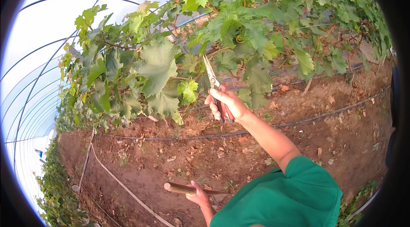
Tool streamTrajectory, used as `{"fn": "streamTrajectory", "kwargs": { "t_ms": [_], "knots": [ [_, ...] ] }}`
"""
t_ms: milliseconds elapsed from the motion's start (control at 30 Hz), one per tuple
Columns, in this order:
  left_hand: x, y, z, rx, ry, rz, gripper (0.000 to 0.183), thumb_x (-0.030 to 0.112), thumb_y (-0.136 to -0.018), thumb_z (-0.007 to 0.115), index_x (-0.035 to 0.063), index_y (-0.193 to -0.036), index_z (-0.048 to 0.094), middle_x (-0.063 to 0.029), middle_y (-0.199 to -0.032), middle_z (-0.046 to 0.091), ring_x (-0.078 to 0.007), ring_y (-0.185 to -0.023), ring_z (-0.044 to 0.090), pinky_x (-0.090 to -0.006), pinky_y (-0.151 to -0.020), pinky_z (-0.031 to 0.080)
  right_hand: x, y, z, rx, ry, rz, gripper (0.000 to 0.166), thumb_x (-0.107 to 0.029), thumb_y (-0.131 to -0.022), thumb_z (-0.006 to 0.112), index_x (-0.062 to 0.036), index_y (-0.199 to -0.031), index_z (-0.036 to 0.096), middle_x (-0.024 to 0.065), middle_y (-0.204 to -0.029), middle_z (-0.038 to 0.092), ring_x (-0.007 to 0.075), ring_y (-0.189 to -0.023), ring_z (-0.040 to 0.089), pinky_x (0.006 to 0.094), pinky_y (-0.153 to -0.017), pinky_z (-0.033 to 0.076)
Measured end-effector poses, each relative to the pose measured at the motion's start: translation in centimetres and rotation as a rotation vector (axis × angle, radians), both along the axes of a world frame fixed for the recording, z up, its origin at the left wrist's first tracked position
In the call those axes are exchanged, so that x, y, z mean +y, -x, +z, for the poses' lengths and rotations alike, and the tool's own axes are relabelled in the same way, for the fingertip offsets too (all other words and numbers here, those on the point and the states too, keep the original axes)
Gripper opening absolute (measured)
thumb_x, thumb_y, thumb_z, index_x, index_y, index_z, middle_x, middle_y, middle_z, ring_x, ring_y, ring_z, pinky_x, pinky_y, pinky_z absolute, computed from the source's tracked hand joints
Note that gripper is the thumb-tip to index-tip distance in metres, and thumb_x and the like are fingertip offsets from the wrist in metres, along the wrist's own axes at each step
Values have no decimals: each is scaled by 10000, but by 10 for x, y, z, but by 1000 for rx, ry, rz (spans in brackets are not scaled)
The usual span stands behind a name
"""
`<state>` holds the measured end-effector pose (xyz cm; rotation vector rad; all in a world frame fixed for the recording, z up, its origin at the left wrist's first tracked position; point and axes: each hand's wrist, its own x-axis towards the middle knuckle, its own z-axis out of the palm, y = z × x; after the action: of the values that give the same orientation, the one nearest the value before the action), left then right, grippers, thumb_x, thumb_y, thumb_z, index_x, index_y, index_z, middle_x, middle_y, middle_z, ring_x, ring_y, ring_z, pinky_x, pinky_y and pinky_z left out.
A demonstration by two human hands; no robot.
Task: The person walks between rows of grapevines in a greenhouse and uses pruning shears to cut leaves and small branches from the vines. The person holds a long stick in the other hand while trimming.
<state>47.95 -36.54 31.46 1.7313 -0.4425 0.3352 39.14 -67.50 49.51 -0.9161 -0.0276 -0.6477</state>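
Note:
My right hand (227, 102) grips the dark handles of a pair of pruning snips (211, 75). Their narrow metal blades look close together and point up into the grapevine foliage (158, 63). The tips touch or overlap the leaves and stems; which of these, I cannot tell. Lower down, in front of the green shirt (275, 198), my left hand (199, 195) holds a round wooden stick or handle (181, 188). Its pale cut end faces left, and a thinner brown part shows beyond my fingers on the right.
Black irrigation hose (205, 136) runs along the brown soil (153, 159) with dry leaves scattered about. At the left, a thin wooden stake (86, 163) and a pale strap (125, 188) cross the ground. Another vine row (56, 179) grows at lower left under the hooped plastic tunnel (38, 76).

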Motion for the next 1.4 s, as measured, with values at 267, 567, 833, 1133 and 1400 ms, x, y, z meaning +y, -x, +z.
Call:
{"fn": "streamTrajectory", "kwargs": {
  "t_ms": [267, 567, 833, 1133, 1400],
  "knots": [
    [19, 1, 31, 134, 92, 12, 287, 112, -898, 618, 27, -669, 467, -32, -565, 523, -105, -505, 514, -270, -487, 450, 87, -3, -81, 218, 366, 62, 184, -166, -931, 593, -12, -1029, 570, 24, -771, 576, 104, -660, 568, 264, -630, 490],
    [114, -33, -2, 125, 152, 130, 259, 98, -913, 599, 69, -716, 432, -2, -577, 498, -76, -507, 470, -248, -483, 406, 203, -48, -164, 433, 267, 482, 213, -193, -928, 588, -1, -1017, 566, 33, -770, 581, 125, -710, 584, 283, -667, 486],
    [224, -46, 12, 144, 474, 213, 242, 50, -969, 466, 89, -755, 360, -15, -533, 415, -98, -445, 406, -269, -463, 421, 273, -108, -201, 549, 186, 617, 279, -257, -950, 542, 10, -1029, 563, 53, -758, 592, 143, -695, 590, 273, -630, 458],
    [314, -56, 100, -154, 495, 916, 335, 101, -977, 471, 98, -662, 358, 12, -486, 348, -70, -378, 337, -219, -379, 324, 340, -204, -208, 645, 194, 821, 233, -217, -935, 582, 13, -973, 560, 50, -751, 587, 142, -682, 588, 275, -645, 480],
    [358, -105, 81, -165, 383, 1323, 316, 118, -982, 495, 88, -693, 373, 13, -511, 358, -65, -421, 362, -212, -405, 335, 410, -325, -264, 786, 228, 1044, 276, -297, -915, 619, -63, -812, 514, 37, -727, 576, 122, -637, 572, 280, -601, 490]
  ]
}}
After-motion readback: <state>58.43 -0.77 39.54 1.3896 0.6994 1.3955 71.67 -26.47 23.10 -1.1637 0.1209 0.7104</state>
